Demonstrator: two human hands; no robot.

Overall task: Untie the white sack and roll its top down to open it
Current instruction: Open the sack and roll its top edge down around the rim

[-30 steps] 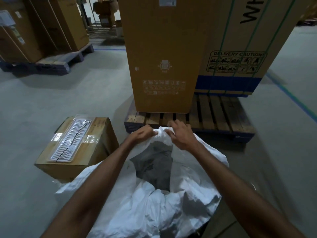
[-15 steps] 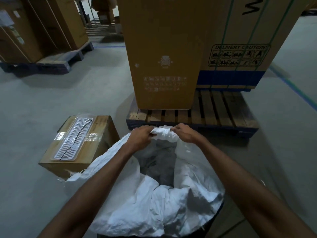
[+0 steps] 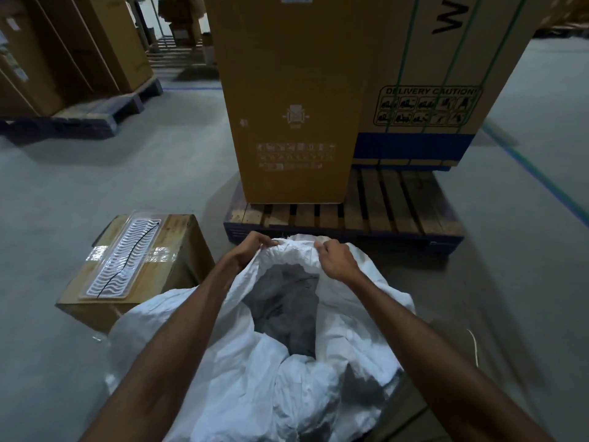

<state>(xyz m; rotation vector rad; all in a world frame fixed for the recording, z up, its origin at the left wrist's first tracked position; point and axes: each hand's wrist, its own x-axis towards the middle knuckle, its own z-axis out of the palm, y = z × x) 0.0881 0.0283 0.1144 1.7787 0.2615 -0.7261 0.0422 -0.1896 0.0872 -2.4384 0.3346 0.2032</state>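
Observation:
The white sack (image 3: 280,371) stands on the floor right in front of me, its mouth open and its crumpled top folded outward. Dark grey cloth (image 3: 287,301) shows inside. At the far rim, my left hand (image 3: 251,248) is closed on the sack's edge, fingers curled over it. My right hand (image 3: 334,255) grips the same far rim a little to the right. A rolled bulge of white fabric sits between the two hands. No tie is visible on the sack.
A brown carton (image 3: 134,269) with a clear plastic tray on top sits to the left of the sack. Beyond the sack is a wooden pallet (image 3: 392,215) bearing tall cardboard boxes (image 3: 293,100). More boxed pallets (image 3: 73,55) stand at the far left. A white cord (image 3: 474,344) lies at right.
Both hands stay on the sack's far rim and have moved slightly apart. The rim has been turned outward and the opening looks wider.

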